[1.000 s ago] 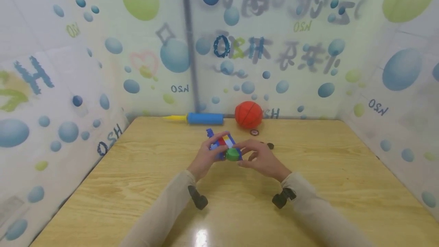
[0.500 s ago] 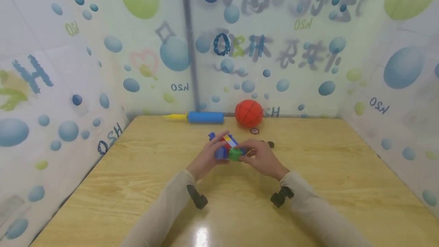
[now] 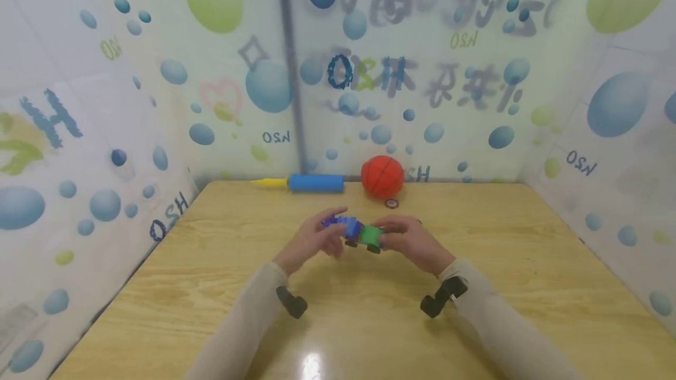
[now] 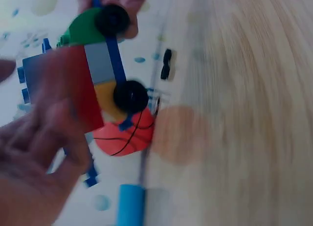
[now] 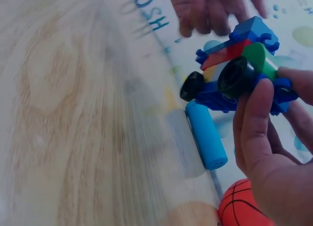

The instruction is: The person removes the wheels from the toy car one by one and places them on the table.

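A toy car built of blocks [image 3: 369, 236], with blue, green, red and yellow parts and black wheels, is held above the table. My right hand [image 3: 414, 242] grips its green end; in the right wrist view, the fingers and thumb pinch the toy near a wheel [image 5: 235, 78]. My left hand [image 3: 311, 239] is by the blue end, with fingers spread around it. In the left wrist view, its blurred fingers cross in front of the red block [image 4: 73, 89]. The right wrist view shows the left fingers [image 5: 210, 15] apart from the toy.
On the wooden table [image 3: 338, 321], a blue pump with a yellow nozzle [image 3: 315, 183] and a red basketball [image 3: 382, 176] lie along the back wall. A small round disc [image 3: 391, 203] is before the ball. A small black piece [image 4: 167, 64] lies nearby, mostly behind my right hand.
The toy car has been turned, so its wheels and the blue block now face the head camera. My left hand has loosened and shifted slightly left; the right keeps hold of the green end.
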### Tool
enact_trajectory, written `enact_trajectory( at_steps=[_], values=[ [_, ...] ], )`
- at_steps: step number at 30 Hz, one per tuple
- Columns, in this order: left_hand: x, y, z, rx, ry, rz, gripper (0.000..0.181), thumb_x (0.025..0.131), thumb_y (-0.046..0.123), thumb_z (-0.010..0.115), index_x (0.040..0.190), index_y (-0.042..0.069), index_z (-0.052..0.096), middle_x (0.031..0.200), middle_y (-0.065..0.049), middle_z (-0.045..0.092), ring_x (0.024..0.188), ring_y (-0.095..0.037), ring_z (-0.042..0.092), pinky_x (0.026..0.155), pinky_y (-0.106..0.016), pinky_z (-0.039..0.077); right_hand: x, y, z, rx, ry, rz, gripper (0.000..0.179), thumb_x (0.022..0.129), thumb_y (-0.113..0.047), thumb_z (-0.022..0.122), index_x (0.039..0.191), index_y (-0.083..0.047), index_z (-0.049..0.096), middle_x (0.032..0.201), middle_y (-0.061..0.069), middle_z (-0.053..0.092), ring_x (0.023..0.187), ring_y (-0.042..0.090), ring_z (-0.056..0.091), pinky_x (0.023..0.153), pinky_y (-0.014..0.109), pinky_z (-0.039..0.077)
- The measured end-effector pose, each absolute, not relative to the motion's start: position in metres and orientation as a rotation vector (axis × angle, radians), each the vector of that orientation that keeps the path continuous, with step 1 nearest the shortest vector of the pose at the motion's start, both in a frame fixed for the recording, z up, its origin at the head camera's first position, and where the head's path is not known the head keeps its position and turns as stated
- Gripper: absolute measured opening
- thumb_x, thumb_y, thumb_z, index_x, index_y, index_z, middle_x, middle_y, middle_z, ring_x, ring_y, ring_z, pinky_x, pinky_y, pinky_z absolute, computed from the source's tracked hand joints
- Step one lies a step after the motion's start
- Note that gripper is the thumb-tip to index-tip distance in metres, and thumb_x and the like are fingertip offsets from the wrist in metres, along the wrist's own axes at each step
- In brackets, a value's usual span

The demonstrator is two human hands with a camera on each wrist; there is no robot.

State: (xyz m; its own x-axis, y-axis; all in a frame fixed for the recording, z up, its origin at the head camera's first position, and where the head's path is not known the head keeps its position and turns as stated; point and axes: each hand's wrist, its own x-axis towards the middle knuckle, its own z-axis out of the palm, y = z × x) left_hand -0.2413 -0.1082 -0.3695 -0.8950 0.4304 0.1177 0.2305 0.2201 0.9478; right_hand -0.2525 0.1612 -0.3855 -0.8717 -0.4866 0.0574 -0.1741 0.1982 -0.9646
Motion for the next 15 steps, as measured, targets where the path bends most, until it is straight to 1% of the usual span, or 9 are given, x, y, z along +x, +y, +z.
enact_trajectory(
  at_steps=[2, 3, 4, 5, 7, 9, 10, 12, 15],
  values=[
    [-0.237, -0.109, -0.364, 0.709, 2.556, 1.759, 0.035, 0.098, 0.024, 0.063, 0.134, 0.021, 0.060, 0.066, -0.004, 0.061, 0.057, -0.013, 0.058, 0.059, -0.029, 0.053, -0.254, 0.165, -0.387, -0.607, 2.074, -1.801, 0.035, 0.099, -0.012, 0.057, 0.133, -0.006, 0.060, 0.118, 0.002, 0.069, 0.102, 0.015, 0.068, 0.095, 0.032, 0.055],
    [-0.236, -0.110, -0.362, 0.756, 2.679, 1.754, 0.031, 0.095, 0.020, 0.068, 0.126, 0.019, 0.065, 0.064, -0.001, 0.057, 0.057, -0.013, 0.053, 0.057, -0.027, 0.050, -0.255, 0.167, -0.387, -0.599, 2.002, -1.838, 0.033, 0.100, -0.011, 0.055, 0.133, -0.005, 0.060, 0.115, -0.001, 0.070, 0.102, 0.013, 0.068, 0.095, 0.030, 0.055],
    [-0.235, -0.110, -0.359, 0.825, 2.787, 1.730, 0.028, 0.093, 0.017, 0.070, 0.121, 0.019, 0.067, 0.068, 0.001, 0.057, 0.060, -0.013, 0.053, 0.059, -0.026, 0.049, -0.256, 0.168, -0.387, -0.591, 1.923, -1.880, 0.032, 0.101, -0.010, 0.054, 0.132, -0.004, 0.061, 0.114, -0.004, 0.070, 0.102, 0.012, 0.068, 0.096, 0.029, 0.054],
    [-0.234, -0.110, -0.356, 0.910, 2.876, 1.688, 0.029, 0.091, 0.016, 0.073, 0.119, 0.019, 0.068, 0.075, 0.001, 0.062, 0.068, -0.014, 0.057, 0.063, -0.027, 0.050, -0.257, 0.169, -0.388, -0.576, 1.850, -1.914, 0.030, 0.102, -0.009, 0.052, 0.130, -0.005, 0.062, 0.113, -0.005, 0.070, 0.102, 0.011, 0.068, 0.097, 0.027, 0.054],
    [-0.234, -0.109, -0.351, 1.088, 2.969, 1.571, 0.037, 0.088, 0.017, 0.076, 0.124, 0.021, 0.067, 0.100, 0.002, 0.068, 0.092, -0.016, 0.063, 0.080, -0.033, 0.055, -0.258, 0.171, -0.388, -0.566, 1.744, -1.953, 0.027, 0.103, -0.007, 0.049, 0.124, -0.009, 0.067, 0.111, -0.006, 0.071, 0.102, 0.010, 0.068, 0.097, 0.026, 0.054],
    [-0.237, -0.106, -0.348, 1.247, 2.967, 1.436, 0.052, 0.087, 0.020, 0.077, 0.135, 0.025, 0.060, 0.126, 0.001, 0.065, 0.116, -0.018, 0.059, 0.094, -0.043, 0.054, -0.257, 0.172, -0.386, -0.554, 1.678, -1.966, 0.028, 0.104, -0.006, 0.046, 0.114, -0.014, 0.071, 0.110, -0.007, 0.072, 0.101, 0.009, 0.068, 0.095, 0.025, 0.054],
    [-0.239, -0.105, -0.348, 1.306, 2.933, 1.377, 0.058, 0.087, 0.021, 0.078, 0.140, 0.026, 0.055, 0.136, 0.002, 0.061, 0.123, -0.019, 0.058, 0.099, -0.045, 0.053, -0.256, 0.172, -0.385, -0.553, 1.642, -1.972, 0.031, 0.104, -0.006, 0.045, 0.111, -0.016, 0.073, 0.109, -0.007, 0.072, 0.101, 0.009, 0.068, 0.094, 0.025, 0.054],
    [-0.242, -0.101, -0.347, 1.377, 2.834, 1.300, 0.068, 0.086, 0.022, 0.078, 0.148, 0.027, 0.048, 0.144, 0.000, 0.057, 0.129, -0.019, 0.057, 0.104, -0.046, 0.052, -0.254, 0.170, -0.383, -0.568, 1.562, -1.980, 0.037, 0.105, -0.004, 0.041, 0.105, -0.017, 0.075, 0.107, -0.007, 0.073, 0.099, 0.008, 0.067, 0.092, 0.024, 0.054],
    [-0.242, -0.097, -0.348, 1.399, 2.690, 1.236, 0.075, 0.084, 0.018, 0.080, 0.150, 0.029, 0.045, 0.138, -0.002, 0.063, 0.120, -0.020, 0.064, 0.097, -0.040, 0.056, -0.250, 0.165, -0.379, -0.605, 1.455, -1.979, 0.042, 0.106, -0.004, 0.037, 0.100, -0.017, 0.077, 0.100, -0.008, 0.074, 0.093, 0.006, 0.067, 0.087, 0.022, 0.054]
  ],
)
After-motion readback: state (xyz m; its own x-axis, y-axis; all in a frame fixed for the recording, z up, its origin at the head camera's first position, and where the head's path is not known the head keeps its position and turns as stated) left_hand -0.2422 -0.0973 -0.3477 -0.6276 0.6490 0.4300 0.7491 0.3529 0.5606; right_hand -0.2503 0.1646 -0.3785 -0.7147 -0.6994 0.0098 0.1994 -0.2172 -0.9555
